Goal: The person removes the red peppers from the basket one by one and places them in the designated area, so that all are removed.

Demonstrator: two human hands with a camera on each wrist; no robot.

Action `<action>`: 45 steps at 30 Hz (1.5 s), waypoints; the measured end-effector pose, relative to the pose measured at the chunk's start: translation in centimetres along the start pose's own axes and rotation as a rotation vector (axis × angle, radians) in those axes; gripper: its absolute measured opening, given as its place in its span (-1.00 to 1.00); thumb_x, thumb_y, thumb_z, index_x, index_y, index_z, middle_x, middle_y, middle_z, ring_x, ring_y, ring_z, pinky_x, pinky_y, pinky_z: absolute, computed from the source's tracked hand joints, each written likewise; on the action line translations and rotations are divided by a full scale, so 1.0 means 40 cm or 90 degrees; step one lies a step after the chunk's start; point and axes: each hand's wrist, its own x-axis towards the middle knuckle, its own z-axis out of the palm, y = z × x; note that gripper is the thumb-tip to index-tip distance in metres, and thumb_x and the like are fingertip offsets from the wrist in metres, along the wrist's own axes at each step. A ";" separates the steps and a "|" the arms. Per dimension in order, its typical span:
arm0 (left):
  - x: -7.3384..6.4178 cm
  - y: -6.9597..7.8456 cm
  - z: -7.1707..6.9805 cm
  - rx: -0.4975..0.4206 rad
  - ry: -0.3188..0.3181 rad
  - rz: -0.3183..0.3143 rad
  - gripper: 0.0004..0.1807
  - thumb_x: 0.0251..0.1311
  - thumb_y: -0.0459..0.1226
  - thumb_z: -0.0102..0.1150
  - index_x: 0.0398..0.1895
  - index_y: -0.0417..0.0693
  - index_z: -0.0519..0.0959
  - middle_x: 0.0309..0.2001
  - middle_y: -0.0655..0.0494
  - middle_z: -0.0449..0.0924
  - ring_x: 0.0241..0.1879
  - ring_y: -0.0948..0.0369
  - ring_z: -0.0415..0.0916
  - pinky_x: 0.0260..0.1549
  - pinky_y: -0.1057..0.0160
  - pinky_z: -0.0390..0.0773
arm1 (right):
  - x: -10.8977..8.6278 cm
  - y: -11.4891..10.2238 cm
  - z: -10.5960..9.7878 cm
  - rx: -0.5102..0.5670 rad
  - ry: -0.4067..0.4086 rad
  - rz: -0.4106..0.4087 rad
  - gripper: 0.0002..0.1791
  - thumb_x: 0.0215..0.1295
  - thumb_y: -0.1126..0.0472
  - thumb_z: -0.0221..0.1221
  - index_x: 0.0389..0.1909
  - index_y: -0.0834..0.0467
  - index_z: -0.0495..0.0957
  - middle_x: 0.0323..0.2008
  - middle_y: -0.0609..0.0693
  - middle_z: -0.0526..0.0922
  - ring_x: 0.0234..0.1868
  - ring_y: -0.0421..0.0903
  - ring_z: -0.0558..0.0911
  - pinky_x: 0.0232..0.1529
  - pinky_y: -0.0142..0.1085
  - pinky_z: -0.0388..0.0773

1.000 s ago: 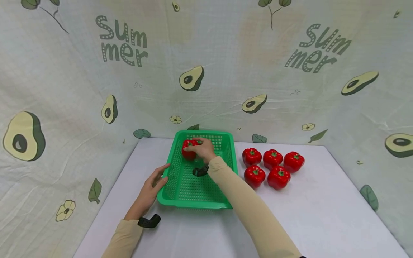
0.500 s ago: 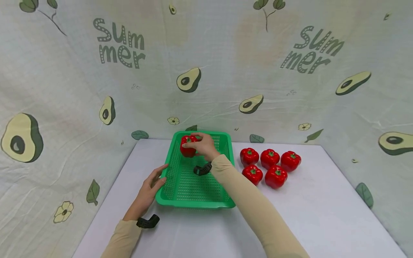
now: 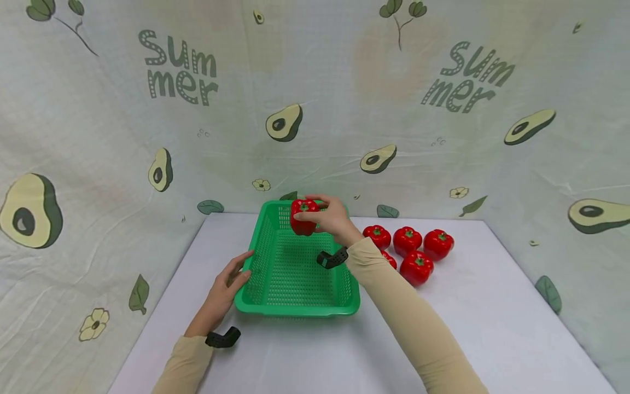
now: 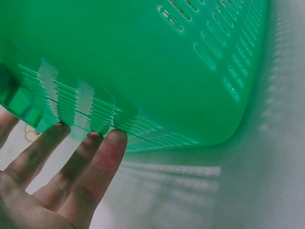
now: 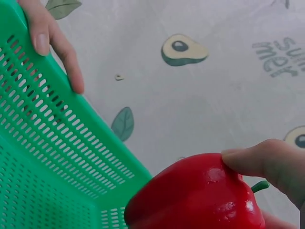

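Observation:
My right hand (image 3: 337,220) pinches a red bell pepper (image 3: 302,223), thumb on the near side and fingers on the far side. The pepper is held above the back of a green plastic basket (image 3: 295,311); in the right wrist view its green stem (image 5: 260,186) points toward the thumb. My left hand (image 3: 225,291) touches the basket's left side. In the left wrist view its fairly straight fingers (image 4: 97,167) lie against the outer slotted wall. No other pepper shows inside the basket, though my right hand and sleeve cover part of it.
Several more red bell peppers (image 3: 416,268) stand grouped on the white table (image 3: 472,328) right of the basket; my right forearm partly hides one. Behind the table hangs a cloth (image 3: 325,98) printed with avocados and lettering.
My right hand has lifted the bell pepper from the basket's back left floor and carried it up and to the right. My left hand has stayed at the basket's side.

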 end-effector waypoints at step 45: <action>0.001 0.004 0.001 0.001 -0.006 0.009 -0.44 0.48 0.01 0.02 0.50 0.43 0.21 0.50 0.08 0.13 0.41 -0.07 0.19 0.26 -0.24 0.26 | -0.289 -0.013 -0.436 -0.158 0.173 0.028 -0.08 0.17 -0.18 0.38 0.48 0.05 0.25 0.33 0.23 0.27 0.18 0.23 0.44 -0.10 -0.11 0.66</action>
